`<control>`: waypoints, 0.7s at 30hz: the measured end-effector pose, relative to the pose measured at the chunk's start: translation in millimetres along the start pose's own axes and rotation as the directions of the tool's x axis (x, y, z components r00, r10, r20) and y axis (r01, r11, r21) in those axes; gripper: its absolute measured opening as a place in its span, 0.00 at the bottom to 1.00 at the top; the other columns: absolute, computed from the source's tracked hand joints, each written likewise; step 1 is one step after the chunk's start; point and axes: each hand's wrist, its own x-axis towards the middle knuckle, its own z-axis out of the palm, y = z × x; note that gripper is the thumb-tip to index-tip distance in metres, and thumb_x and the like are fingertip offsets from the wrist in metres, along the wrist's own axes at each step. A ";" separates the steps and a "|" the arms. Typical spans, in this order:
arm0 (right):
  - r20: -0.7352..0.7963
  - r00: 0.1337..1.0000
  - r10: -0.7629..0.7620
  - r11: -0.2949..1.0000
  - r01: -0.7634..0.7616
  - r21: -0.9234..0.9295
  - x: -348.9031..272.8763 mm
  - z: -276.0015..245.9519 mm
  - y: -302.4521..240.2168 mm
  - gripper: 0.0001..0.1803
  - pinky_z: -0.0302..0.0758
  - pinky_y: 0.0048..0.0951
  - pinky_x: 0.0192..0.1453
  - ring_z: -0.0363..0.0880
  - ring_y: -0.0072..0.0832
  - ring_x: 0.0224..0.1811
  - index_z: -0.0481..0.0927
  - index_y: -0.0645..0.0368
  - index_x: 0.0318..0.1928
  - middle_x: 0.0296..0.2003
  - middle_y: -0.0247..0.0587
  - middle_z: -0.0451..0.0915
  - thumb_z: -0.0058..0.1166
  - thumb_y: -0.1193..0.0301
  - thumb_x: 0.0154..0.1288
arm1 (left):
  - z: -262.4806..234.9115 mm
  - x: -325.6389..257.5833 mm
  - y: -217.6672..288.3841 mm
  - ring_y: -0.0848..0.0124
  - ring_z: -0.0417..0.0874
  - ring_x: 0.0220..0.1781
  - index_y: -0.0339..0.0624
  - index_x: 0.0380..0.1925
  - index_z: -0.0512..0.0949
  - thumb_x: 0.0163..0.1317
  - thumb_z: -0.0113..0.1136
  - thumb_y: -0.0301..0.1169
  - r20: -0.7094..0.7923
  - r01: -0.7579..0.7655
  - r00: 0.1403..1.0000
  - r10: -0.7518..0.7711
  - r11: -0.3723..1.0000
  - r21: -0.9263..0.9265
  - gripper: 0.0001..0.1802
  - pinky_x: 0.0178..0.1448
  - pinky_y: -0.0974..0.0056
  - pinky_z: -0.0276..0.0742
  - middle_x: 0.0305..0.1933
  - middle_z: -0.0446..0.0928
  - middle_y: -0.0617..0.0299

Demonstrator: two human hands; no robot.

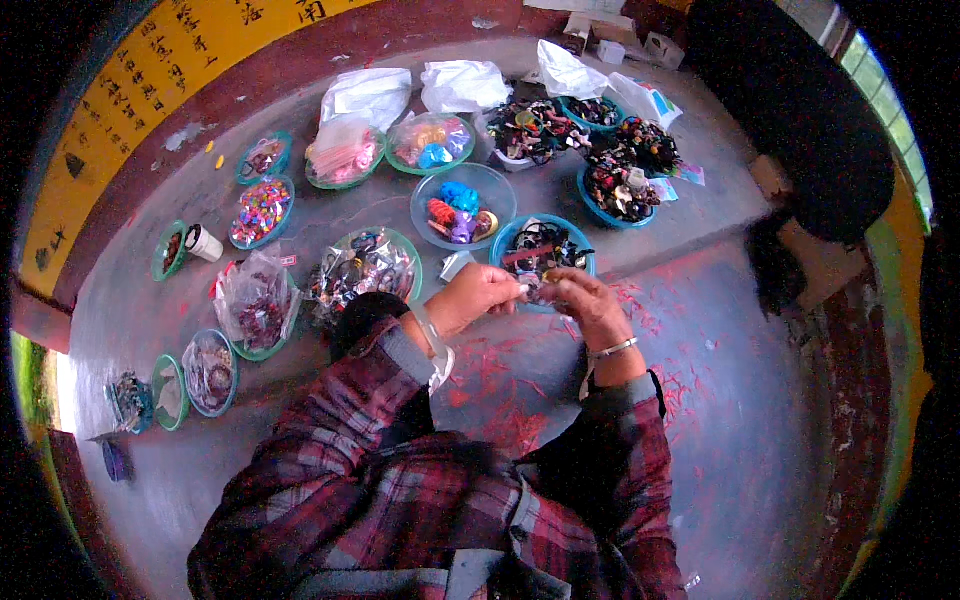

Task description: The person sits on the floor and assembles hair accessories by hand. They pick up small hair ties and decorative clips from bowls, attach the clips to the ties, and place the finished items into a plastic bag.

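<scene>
My left hand (472, 302) and my right hand (598, 312) meet in front of me, fingertips pinched close together. Between them is a small, partly shiny item (537, 290), too small and too covered by fingers to name. Just beyond my hands stands a blue basin (591, 262) holding dark strands and small packets. A clear bowl (417, 215) behind it holds blue, red and purple bundles. Left of my left hand, a green-rimmed basin (417, 268) is heaped with small items in clear plastic packets.
More basins stand around: one with multicoloured small pieces (262, 208), one with pink items (345, 155), and several with dark tangled accessories (622, 190). White bags (366, 95) lie at the back. Red scraps (510, 415) litter the floor below my hands. A large dark shape (800, 110) fills the upper right.
</scene>
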 end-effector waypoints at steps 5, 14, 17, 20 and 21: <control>0.064 0.989 0.135 0.991 -0.135 -0.015 3.0 2.9 11.4 0.10 0.71 0.21 0.36 0.77 0.24 0.30 0.78 0.63 0.35 0.27 0.37 0.78 0.54 0.70 0.56 | -2.0 4.8 -13.6 0.82 0.71 0.23 0.38 0.27 0.78 0.56 0.55 0.38 -0.052 -0.055 0.997 0.053 0.997 -0.049 0.13 0.29 0.75 0.65 0.22 0.74 0.68; -0.320 0.918 -0.234 0.957 0.159 -0.244 27.7 8.4 34.7 0.08 0.72 0.26 0.34 0.76 0.27 0.29 0.78 0.63 0.30 0.27 0.36 0.78 0.56 0.70 0.52 | 12.4 19.7 -28.9 0.81 0.72 0.29 0.36 0.30 0.76 0.58 0.55 0.38 -0.374 -0.157 0.915 0.149 0.988 0.008 0.14 0.32 0.73 0.70 0.26 0.75 0.66; 0.018 0.697 -0.717 0.182 0.212 -0.960 13.9 28.0 18.8 0.06 0.71 0.33 0.30 0.75 0.35 0.26 0.77 0.62 0.28 0.23 0.37 0.76 0.56 0.73 0.47 | 32.0 20.0 -28.5 0.80 0.73 0.33 0.36 0.36 0.75 0.60 0.52 0.38 -0.330 -0.189 0.935 0.132 0.971 -0.147 0.15 0.34 0.73 0.69 0.31 0.76 0.65; 0.245 0.710 -0.661 -0.065 0.271 -0.960 8.0 46.0 20.2 0.08 0.67 0.39 0.33 0.72 0.38 0.32 0.77 0.56 0.29 0.27 0.38 0.73 0.54 0.72 0.45 | 31.8 23.9 -38.0 0.78 0.74 0.36 0.35 0.40 0.73 0.62 0.48 0.37 -0.312 -0.184 0.944 0.103 0.952 -0.243 0.16 0.37 0.72 0.70 0.35 0.76 0.63; 0.292 0.737 -0.609 -0.127 0.273 -0.954 6.2 51.0 22.1 0.08 0.67 0.39 0.35 0.71 0.37 0.34 0.77 0.56 0.30 0.28 0.37 0.73 0.53 0.72 0.45 | 28.9 27.6 -43.9 0.77 0.75 0.37 0.35 0.41 0.73 0.62 0.48 0.37 -0.310 -0.179 0.946 0.097 0.952 -0.248 0.16 0.38 0.72 0.71 0.36 0.76 0.63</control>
